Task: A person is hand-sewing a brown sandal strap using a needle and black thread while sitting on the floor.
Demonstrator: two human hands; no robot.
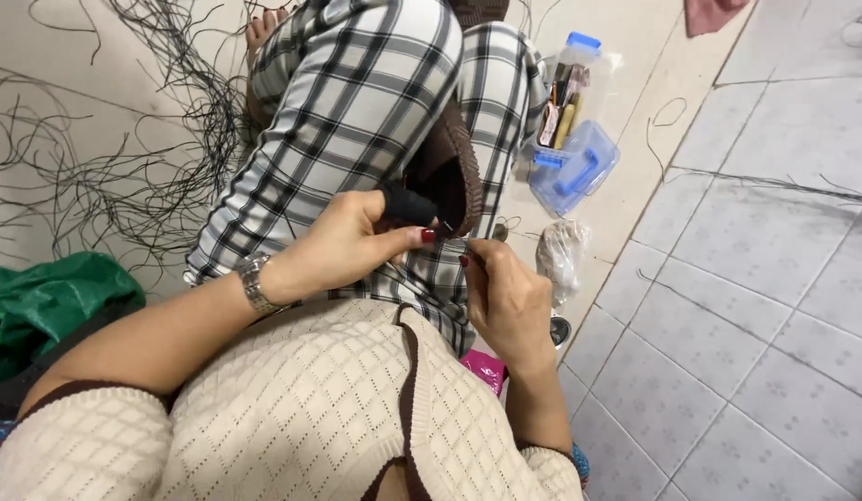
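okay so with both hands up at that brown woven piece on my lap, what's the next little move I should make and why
Probably draw the strand through with the right hand while the left hand steadies the brown woven piece. Both hands' fingertips meet at its edge, pinching something too thin to make out, and the left thumb wears a dark cover.

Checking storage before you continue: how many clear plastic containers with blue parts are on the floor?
2: an upright container with blue lid beside the right knee, and an open box with blue handle below it. Others may be hidden.
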